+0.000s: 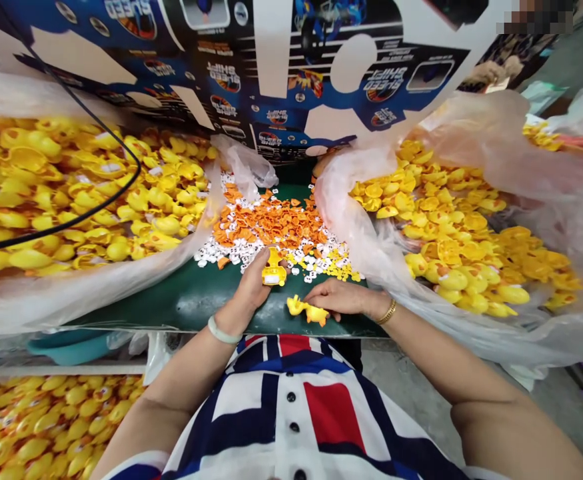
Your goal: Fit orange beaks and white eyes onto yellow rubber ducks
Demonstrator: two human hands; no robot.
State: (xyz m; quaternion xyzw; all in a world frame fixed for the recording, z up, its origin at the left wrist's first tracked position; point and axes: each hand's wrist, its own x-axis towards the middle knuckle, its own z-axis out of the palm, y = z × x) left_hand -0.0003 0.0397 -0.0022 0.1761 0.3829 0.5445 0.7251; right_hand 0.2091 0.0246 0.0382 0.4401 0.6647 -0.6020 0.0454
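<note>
We saw yellow rubber ducks (436,227) and orange pieces (266,223). The shirt (331,413) had navy, red and white blocks.

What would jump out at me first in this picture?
Heaps of yellow plastic ducks fill the left and right sides, the right-hand heap lying in a clear plastic bag. In the middle, orange plastic pieces and white beads are scattered on a green table. At its near edge, the left hand touches a yellow plastic piece, and the right hand rests beside a small yellow duck.
</note>
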